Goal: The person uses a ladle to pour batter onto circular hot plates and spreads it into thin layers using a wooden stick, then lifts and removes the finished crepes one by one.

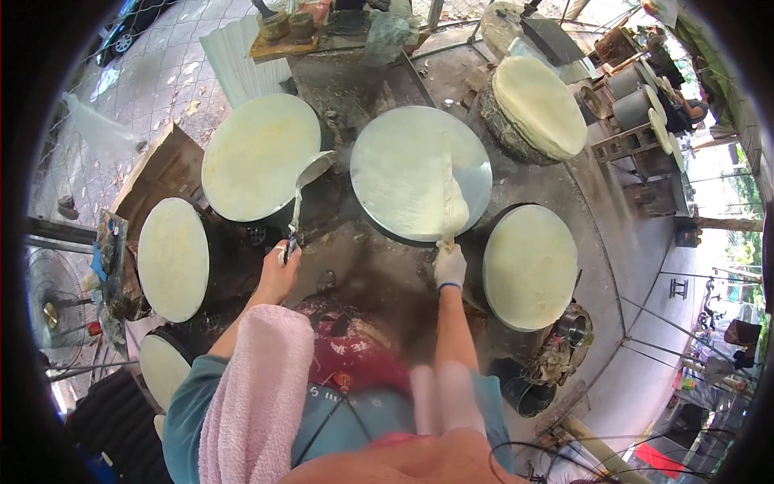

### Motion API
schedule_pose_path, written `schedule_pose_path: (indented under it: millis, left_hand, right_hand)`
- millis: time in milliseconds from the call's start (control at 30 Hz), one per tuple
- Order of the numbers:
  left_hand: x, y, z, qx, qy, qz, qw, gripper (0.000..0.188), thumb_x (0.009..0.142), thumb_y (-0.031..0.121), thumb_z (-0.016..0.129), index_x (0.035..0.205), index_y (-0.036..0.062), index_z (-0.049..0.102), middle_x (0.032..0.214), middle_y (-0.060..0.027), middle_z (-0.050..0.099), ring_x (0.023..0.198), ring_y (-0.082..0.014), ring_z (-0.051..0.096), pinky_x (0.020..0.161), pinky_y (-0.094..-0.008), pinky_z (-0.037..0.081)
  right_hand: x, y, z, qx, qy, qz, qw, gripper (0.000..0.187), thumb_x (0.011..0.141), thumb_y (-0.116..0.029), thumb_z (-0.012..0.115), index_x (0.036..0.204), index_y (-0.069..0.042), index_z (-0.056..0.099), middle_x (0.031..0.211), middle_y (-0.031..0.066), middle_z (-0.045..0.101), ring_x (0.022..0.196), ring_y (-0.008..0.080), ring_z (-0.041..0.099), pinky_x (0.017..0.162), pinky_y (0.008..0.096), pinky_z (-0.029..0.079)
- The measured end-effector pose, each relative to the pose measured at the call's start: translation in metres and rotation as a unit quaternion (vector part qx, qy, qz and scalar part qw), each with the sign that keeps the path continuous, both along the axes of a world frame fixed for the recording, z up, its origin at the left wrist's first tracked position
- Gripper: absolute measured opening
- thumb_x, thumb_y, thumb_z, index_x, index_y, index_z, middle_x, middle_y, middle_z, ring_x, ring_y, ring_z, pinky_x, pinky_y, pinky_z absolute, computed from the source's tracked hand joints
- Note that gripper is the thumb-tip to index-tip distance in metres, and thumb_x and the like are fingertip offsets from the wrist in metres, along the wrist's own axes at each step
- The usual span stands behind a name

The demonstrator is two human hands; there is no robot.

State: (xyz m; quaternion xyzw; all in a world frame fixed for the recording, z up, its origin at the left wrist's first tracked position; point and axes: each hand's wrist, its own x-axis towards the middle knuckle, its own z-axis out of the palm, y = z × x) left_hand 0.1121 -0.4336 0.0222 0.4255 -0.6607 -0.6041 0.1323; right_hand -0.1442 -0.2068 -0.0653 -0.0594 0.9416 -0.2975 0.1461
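Head cam: right hand in a white glove is closed on a long spreader stick, which runs straight away from the body over the round griddle, half coated in batter. Left hand grips a ladle angled up-right, just beside the next sheet. Griddles crowd both sides.

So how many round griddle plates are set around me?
5: far left, upper left, centre, right, and one partly hidden at lower left. More may be out of view.
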Motion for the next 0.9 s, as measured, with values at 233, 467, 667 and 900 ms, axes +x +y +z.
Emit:
schedule_pose_path:
  millis: [233, 467, 667, 900]
  left_hand:
    - [-0.019, 0.046, 0.017, 0.038, -0.031, 0.027, 0.998, 0.008, 0.09, 0.012, 0.053, 0.088, 0.0048, 0.051, 0.06, 0.0041, 0.045, 0.047, -0.0036, 0.039, 0.042, -0.0213, 0.03]
    - [-0.045, 0.066, 0.018, 0.013, -0.074, 0.027, 0.997, 0.011, 0.089, 0.013, 0.053, 0.089, 0.0028, 0.052, 0.06, 0.0025, 0.047, 0.049, -0.0046, 0.041, 0.043, -0.0225, 0.033]
    - [-0.056, 0.072, 0.009, -0.034, -0.076, -0.013, 0.996, 0.007, 0.091, 0.013, 0.05, 0.089, 0.0063, 0.048, 0.054, 0.0024, 0.042, 0.037, -0.0062, 0.036, 0.036, -0.0235, 0.028]
    - [-0.061, 0.078, 0.02, 0.022, -0.078, -0.016, 0.997, 0.01, 0.091, 0.013, 0.048, 0.086, 0.0046, 0.047, 0.053, 0.0014, 0.042, 0.036, -0.0069, 0.037, 0.035, -0.0228, 0.029]
  right_hand:
    - [0.014, 0.063, -0.025, -0.016, -0.027, 0.155, 0.987, 0.026, 0.087, -0.036, 0.047, 0.093, -0.012, 0.055, 0.073, 0.0251, 0.06, 0.072, 0.0451, 0.058, 0.066, 0.0549, 0.044]
    - [-0.083, 0.046, 0.002, 0.001, -0.024, 0.083, 0.996, 0.034, 0.089, -0.035, 0.045, 0.092, -0.003, 0.054, 0.085, 0.0265, 0.061, 0.082, 0.0439, 0.058, 0.07, 0.0508, 0.045]
    - [-0.026, 0.074, -0.016, -0.012, -0.037, 0.071, 0.997, 0.056, 0.089, -0.026, 0.047, 0.137, -0.008, 0.027, 0.088, 0.0184, 0.065, 0.078, 0.0354, 0.062, 0.07, 0.0461, 0.048]
    - [-0.193, -0.008, -0.022, 0.124, 0.076, 0.056, 0.988, 0.045, 0.088, -0.043, 0.046, 0.114, -0.006, 0.049, 0.088, 0.0199, 0.063, 0.077, 0.0373, 0.063, 0.068, 0.0456, 0.05]
